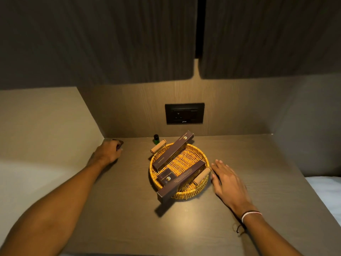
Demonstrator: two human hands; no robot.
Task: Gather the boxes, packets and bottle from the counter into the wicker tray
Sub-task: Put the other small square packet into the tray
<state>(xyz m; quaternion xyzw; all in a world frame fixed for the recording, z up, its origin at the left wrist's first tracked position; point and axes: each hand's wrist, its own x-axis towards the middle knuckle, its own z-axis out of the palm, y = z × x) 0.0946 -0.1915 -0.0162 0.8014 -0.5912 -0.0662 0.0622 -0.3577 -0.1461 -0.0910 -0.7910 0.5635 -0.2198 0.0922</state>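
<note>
The dark boxes in the tray [200, 151] carry gold print — a hexagon logo with a line of letters on the far long box [173, 149] and on the small box [165, 177] — too small to read. The near long box [181, 181] bears fine, illegible lines.
</note>
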